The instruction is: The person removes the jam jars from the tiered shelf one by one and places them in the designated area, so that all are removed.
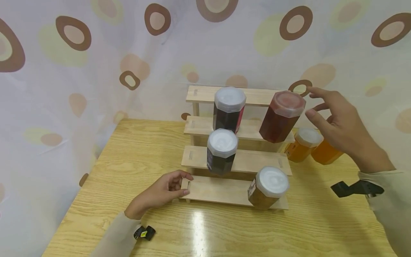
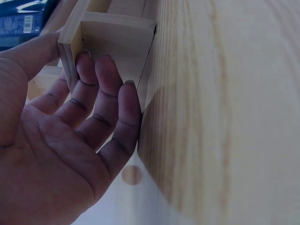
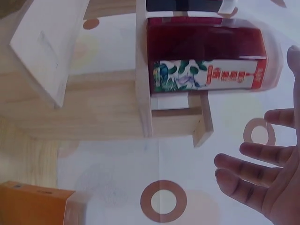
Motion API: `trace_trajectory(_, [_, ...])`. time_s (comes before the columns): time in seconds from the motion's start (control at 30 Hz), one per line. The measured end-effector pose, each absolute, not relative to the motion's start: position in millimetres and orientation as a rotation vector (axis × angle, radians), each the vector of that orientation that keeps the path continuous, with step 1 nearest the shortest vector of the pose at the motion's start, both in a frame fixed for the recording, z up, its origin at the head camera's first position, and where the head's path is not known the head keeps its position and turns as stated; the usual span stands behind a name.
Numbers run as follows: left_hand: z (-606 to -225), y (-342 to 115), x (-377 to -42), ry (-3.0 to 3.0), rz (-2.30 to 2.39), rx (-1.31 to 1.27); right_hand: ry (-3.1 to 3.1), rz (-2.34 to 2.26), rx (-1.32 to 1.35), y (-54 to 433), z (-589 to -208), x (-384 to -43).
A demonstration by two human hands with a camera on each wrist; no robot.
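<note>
A stepped wooden rack point(image 1: 250, 159) stands on the table. My left hand point(image 1: 167, 189) grips the left end of its lowest step; in the left wrist view its fingers point(image 2: 108, 77) curl at the board's underside. My right hand point(image 1: 341, 123) is just right of a dark red jar point(image 1: 279, 123), fingers spread and loosely bent, holding nothing. In the right wrist view a gap shows between these fingers point(image 3: 251, 171) and the jar's lid. That jar stands on the second step from the top, beside a dark jar point(image 1: 227, 117).
A smaller dark jar point(image 1: 221, 160) stands on the third step, and an amber jar point(image 1: 264, 194) on the lowest step's right part. Two orange jars, one nearer the rack point(image 1: 298, 150), stand on the table point(image 1: 144, 142) at right. A patterned cloth point(image 1: 192, 46) hangs behind.
</note>
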State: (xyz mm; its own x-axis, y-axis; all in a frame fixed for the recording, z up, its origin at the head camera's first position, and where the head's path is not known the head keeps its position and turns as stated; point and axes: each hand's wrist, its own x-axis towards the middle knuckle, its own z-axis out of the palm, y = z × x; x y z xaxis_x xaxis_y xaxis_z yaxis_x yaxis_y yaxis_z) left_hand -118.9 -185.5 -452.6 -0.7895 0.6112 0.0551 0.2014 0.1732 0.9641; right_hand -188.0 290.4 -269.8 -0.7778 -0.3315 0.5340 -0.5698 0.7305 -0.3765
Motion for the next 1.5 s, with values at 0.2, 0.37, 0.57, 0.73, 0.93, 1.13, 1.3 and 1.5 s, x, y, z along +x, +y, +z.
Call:
trace_trajectory(0.2, [-452, -185, -119, 2.117, 1.643, 0.787, -2.431, 0.76, 0.803, 276, -266, -188])
trace_trajectory(0.37, [-451, -184, -119, 2.113, 1.647, 0.791, -2.383, 0.722, 0.91, 269, -268, -191])
trace_trajectory(0.57, [-452, -184, -119, 2.112, 1.647, 0.79, -2.342, 0.689, 0.984, 265, -271, -196])
trace_trajectory(0.73, [-452, -184, -119, 2.111, 1.644, 0.79, -2.337, 0.698, 0.997, 261, -272, -197])
trace_trajectory(0.93, [-454, -185, -120, 2.114, 1.639, 0.786, -2.305, 0.722, 1.009, 256, -275, -198])
trace_trajectory(1.13, [-454, -186, -119, 2.115, 1.637, 0.778, -2.316, 0.709, 0.962, 252, -276, -198])
trace_trajectory(1.3, [-453, -186, -119, 2.119, 1.637, 0.772, -2.337, 0.664, 0.937, 250, -274, -198])
trace_trajectory(1.5, [-453, -186, -119, 2.113, 1.641, 0.776, -2.375, 0.555, 0.897, 248, -271, -198])
